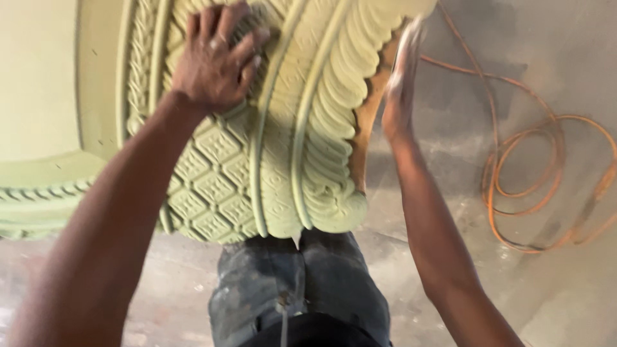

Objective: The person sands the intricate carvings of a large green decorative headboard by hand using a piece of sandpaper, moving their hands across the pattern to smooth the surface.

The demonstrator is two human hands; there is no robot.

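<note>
Above dusty floor (546, 302), carved green frame (283, 148) leaning against person's legs. Left hand (215, 61) pressing flat, fingers spread, steadying carved face. Right hand (402, 83) bracing outer edge; blurred, grip unclear. Orange cable (546, 167) lying coiled nearby.

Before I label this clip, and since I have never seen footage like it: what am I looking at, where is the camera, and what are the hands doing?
There is one picture, taken by a camera worn on a person's head and looking down, so both arms belong to the wearer. No machine is involved. The left hand presses flat, fingers spread, on a large pale green carved panel with diamond, rope and feather patterns. The right hand is blurred; it rests along the panel's bare brown edge, and whether it grips anything cannot be told. Below are the person's dark trousers. An orange cable lies coiled on the dusty grey floor.
</note>
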